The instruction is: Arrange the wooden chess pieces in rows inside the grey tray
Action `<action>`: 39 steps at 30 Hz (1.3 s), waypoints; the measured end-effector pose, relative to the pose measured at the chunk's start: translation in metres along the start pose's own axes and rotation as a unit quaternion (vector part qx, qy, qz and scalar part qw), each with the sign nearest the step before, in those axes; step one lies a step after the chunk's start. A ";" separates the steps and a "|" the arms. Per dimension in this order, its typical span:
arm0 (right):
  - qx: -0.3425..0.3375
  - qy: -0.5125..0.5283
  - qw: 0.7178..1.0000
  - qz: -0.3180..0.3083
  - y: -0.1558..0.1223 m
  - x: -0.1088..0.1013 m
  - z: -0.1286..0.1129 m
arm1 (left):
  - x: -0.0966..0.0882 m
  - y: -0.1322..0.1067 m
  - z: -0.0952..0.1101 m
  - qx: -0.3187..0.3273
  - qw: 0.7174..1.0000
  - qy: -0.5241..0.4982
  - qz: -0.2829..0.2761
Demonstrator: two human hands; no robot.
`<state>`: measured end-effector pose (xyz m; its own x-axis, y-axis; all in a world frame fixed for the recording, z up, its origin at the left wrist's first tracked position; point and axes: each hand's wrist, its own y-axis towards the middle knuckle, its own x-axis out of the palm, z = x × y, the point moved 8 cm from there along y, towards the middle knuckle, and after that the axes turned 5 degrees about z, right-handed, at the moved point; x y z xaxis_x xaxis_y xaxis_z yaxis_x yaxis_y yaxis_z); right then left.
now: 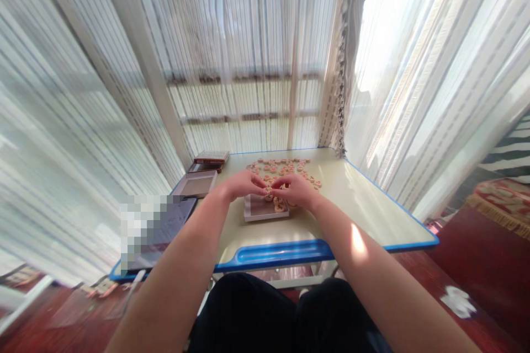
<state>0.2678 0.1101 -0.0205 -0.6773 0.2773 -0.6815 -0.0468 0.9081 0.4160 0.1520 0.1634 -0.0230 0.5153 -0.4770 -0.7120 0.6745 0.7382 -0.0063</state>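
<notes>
My left hand (243, 183) and my right hand (297, 189) meet over a small shallow box (259, 210) on the pale desk (364, 198). Both hands have their fingers curled in a pinch, fingertips almost touching, on small round wooden game pieces (270, 194). A few pieces lie in the box under my right hand. Many more round pieces (284, 166) are scattered on the desk beyond my hands. What exactly each pinch holds is too small to make out.
A grey box lid (195, 183) and a flat boxed set (211, 158) lie at the desk's far left. A dark tablet-like device (165, 229) lies near left. Sheer curtains surround the desk. The blue front edge tray (273, 253) runs along the front; red carpet lies below.
</notes>
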 end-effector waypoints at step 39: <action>0.003 -0.082 0.993 0.086 0.004 -0.014 0.012 | 0.008 0.001 0.012 0.024 0.990 0.136 0.020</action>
<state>0.2858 0.1136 -0.0165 -0.5461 0.4745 -0.6903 0.0638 0.8452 0.5306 0.1630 0.1547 -0.0204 0.3856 -0.2965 -0.8737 0.6837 0.7277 0.0547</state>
